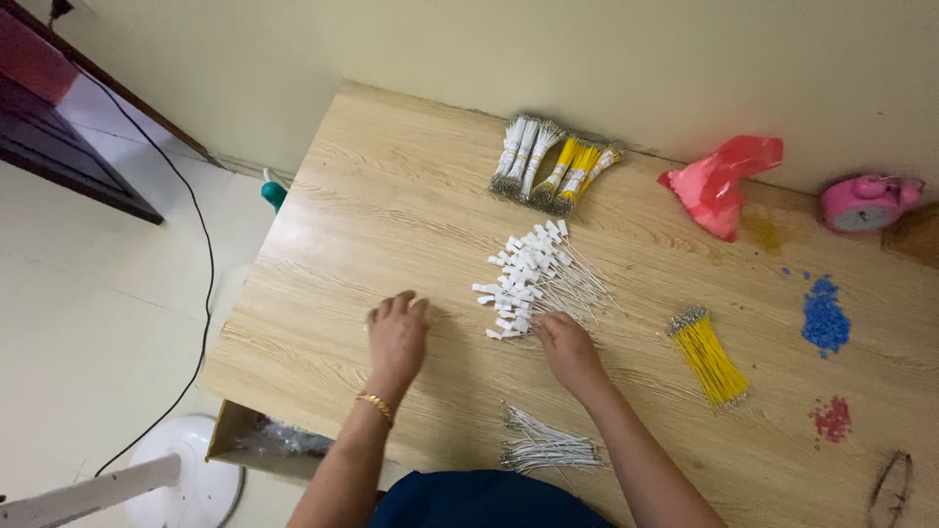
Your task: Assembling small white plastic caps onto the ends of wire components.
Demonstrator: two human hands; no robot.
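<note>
R hand (pixel 565 344) at tagged wires (pixel 533 279) (white)

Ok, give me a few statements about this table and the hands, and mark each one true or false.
1. The right hand touches the pile of white-tagged wires. True.
2. The left hand holds a yellow bundle. False: it lies flat on the bare wooden table, holding nothing.
3. A loose bundle of yellow wires lies right of the right hand. True.
4. The pink clock stands at the table's near edge. False: it is at the far edge, by the wall.
</note>
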